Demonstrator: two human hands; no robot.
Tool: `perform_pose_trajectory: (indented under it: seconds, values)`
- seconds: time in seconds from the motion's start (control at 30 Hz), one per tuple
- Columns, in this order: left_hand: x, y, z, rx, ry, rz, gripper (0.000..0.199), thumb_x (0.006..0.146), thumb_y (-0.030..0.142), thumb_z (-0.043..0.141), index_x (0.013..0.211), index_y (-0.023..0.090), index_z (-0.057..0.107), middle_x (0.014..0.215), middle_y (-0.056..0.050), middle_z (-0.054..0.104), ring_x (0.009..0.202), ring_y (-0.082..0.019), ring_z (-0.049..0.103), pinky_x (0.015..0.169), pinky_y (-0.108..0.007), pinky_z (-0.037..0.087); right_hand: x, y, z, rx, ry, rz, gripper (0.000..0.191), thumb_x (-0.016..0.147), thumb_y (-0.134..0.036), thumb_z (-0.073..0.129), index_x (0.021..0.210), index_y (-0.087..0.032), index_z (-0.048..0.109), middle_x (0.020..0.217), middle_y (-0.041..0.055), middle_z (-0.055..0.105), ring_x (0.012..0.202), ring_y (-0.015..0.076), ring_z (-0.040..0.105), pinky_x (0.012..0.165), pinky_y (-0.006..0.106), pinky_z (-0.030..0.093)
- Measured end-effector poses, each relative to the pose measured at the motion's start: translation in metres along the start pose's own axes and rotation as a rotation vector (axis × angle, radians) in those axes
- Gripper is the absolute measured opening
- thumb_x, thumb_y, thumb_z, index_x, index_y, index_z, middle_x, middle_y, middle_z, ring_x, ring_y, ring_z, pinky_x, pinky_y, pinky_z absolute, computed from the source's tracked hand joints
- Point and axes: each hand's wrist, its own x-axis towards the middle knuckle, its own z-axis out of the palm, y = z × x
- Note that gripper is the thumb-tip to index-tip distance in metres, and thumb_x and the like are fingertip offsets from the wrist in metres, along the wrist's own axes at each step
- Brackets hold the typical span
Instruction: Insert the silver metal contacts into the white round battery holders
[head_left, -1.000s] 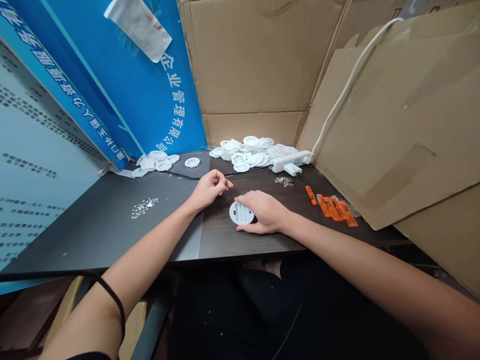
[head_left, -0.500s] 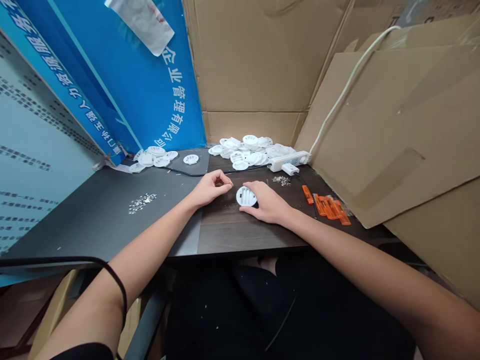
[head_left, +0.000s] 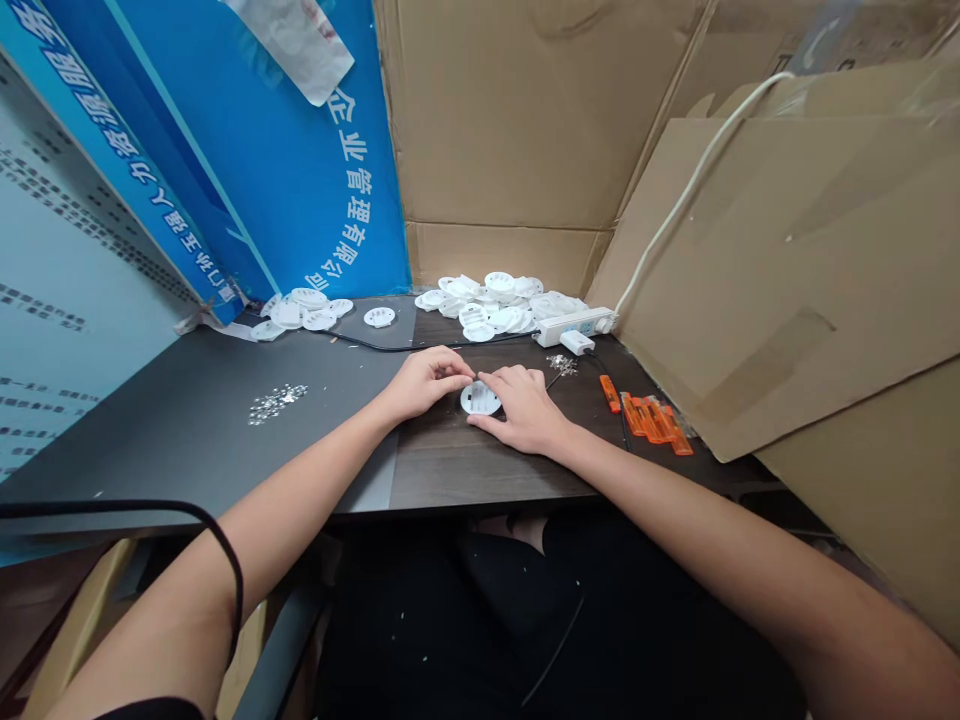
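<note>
A round white plastic disc (head_left: 480,398) with moulded slots lies on the dark tabletop between my hands. My right hand (head_left: 523,408) grips it from the right, thumb at the near edge and fingers at the far edge. At its upper left edge, my left hand (head_left: 429,382) has thumb and forefinger pinched together, close to my right fingertips. Whatever sits in that pinch is too small to make out. Small shiny metal pieces (head_left: 562,365) lie in a heap just beyond my right hand.
More white discs (head_left: 499,305) are piled at the back, with a smaller pile (head_left: 289,315) at back left. A power strip (head_left: 576,325) with a white cable stands back right. Orange pieces (head_left: 656,418) lie at right. Another metal heap (head_left: 277,403) is at left. Cardboard (head_left: 510,120) walls the back.
My left hand has moved right, up to the disc's edge. The disc and my right hand have shifted slightly left, and my right fingers now reach further over its far edge.
</note>
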Motion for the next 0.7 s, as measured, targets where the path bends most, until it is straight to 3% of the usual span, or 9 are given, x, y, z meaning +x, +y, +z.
perform_pose_trajectory:
  seconds: [0.17, 0.4, 0.6, 0.7]
  values:
    - [-0.001, 0.001, 0.003, 0.059, 0.041, -0.054, 0.031, 0.088, 0.045, 0.067, 0.096, 0.016, 0.076, 0.093, -0.006, 0.075, 0.077, -0.015, 0.064, 0.072, -0.025, 0.048, -0.001, -0.004, -0.003, -0.063, 0.027, 0.026, 0.082, 0.09, -0.073, 0.064, 0.145, -0.012, 0.057, 0.136, 0.0165, 0.059, 0.122, 0.0325, 0.049, 0.1, 0.051, 0.032]
    - [-0.002, 0.005, 0.005, 0.132, 0.029, -0.094, 0.021, 0.084, 0.034, 0.067, 0.093, 0.017, 0.075, 0.088, -0.003, 0.074, 0.074, -0.014, 0.062, 0.07, -0.026, 0.046, -0.004, -0.004, -0.007, -0.082, 0.082, 0.096, 0.078, 0.078, -0.077, 0.072, 0.128, -0.018, 0.068, 0.123, 0.0137, 0.065, 0.115, 0.0334, 0.051, 0.096, 0.051, 0.031]
    - [0.003, 0.002, 0.012, 0.28, -0.036, 0.129, 0.019, 0.088, 0.03, 0.06, 0.087, 0.017, 0.073, 0.099, -0.005, 0.073, 0.085, -0.016, 0.064, 0.076, -0.027, 0.046, -0.005, 0.0, -0.006, -0.009, 0.087, 0.097, 0.066, 0.081, -0.07, 0.075, 0.126, -0.021, 0.07, 0.121, 0.0093, 0.066, 0.114, 0.03, 0.052, 0.095, 0.049, 0.03]
    - [0.006, -0.003, 0.016, 0.317, -0.053, 0.17, 0.018, 0.088, 0.028, 0.059, 0.082, 0.017, 0.071, 0.097, -0.005, 0.072, 0.091, -0.018, 0.064, 0.082, -0.029, 0.047, -0.004, 0.001, -0.005, -0.001, 0.091, 0.072, 0.06, 0.082, -0.068, 0.074, 0.121, -0.022, 0.073, 0.118, 0.0086, 0.066, 0.112, 0.0289, 0.052, 0.094, 0.048, 0.029]
